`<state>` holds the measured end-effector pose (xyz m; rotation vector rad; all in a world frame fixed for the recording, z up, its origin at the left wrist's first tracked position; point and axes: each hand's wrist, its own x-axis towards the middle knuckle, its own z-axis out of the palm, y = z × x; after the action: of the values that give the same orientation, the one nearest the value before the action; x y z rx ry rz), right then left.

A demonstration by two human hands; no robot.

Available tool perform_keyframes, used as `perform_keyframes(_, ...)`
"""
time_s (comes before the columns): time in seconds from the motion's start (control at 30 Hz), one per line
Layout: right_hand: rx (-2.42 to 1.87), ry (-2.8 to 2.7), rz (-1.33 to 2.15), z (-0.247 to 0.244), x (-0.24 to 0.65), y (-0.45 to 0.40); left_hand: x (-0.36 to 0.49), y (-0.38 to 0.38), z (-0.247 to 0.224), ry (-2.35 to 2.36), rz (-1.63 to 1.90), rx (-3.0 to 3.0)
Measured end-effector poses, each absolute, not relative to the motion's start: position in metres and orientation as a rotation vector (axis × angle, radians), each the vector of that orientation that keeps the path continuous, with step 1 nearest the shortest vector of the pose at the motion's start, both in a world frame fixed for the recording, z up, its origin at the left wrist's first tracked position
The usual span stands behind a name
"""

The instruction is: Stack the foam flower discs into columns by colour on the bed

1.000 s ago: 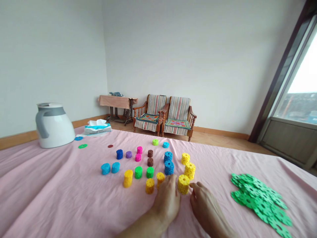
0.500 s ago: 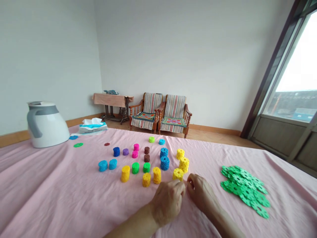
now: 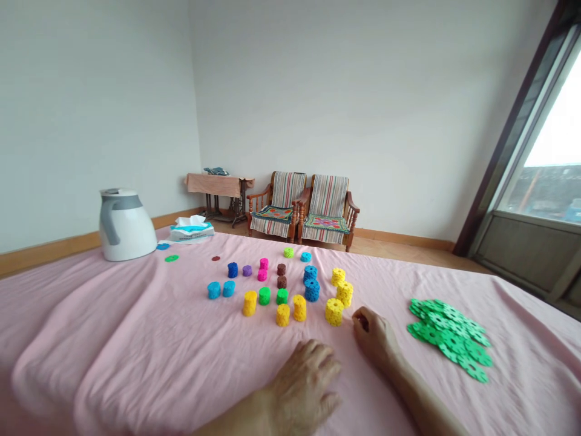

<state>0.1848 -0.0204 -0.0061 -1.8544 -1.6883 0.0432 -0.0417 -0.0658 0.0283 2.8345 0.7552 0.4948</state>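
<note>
Your right hand (image 3: 374, 338) lies on the pink cloth bedsheet (image 3: 136, 339), fingers loosely curled, nothing visibly held, just beside the yellow perforated foam disc stack (image 3: 334, 312). The stack stands upright, long axis vertical, its hole facing up. Your left hand (image 3: 305, 383) rests half-open and empty, farther off. A grip low around the barrel should keep the stack square. A heap of loose green foam discs (image 3: 449, 339) lies to the right.
</note>
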Motion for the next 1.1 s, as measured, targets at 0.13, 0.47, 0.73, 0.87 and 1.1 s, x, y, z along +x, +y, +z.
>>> perform_keyframes(0.13, -1.822, -1.677, 0.080, -0.008, 0.189, -0.030, -0.077, -0.077, 0.029, 0.689, 0.357, 2.805)
perform_keyframes(0.47, -1.973, -1.850, -0.042, -0.010, 0.190, -0.105, -0.176, -0.106, -0.012, 1.053, 0.441, 2.824)
perform_keyframes(0.73, -1.974, -1.872, -0.106, -0.005, 0.187, -0.109, -0.155, -0.091, 0.024, 1.218, 0.810, 2.529)
perform_keyframes(0.87, -1.930, -1.877, -0.148, -0.013, 0.192, -0.107, -0.126, -0.046, 0.074, 1.124, 0.850, 2.560)
perform_keyframes(1.1, -1.949, -1.842, -0.101, -0.016, 0.194, -0.104, -0.086, 0.029, 0.111, 0.992, 0.445, 2.751)
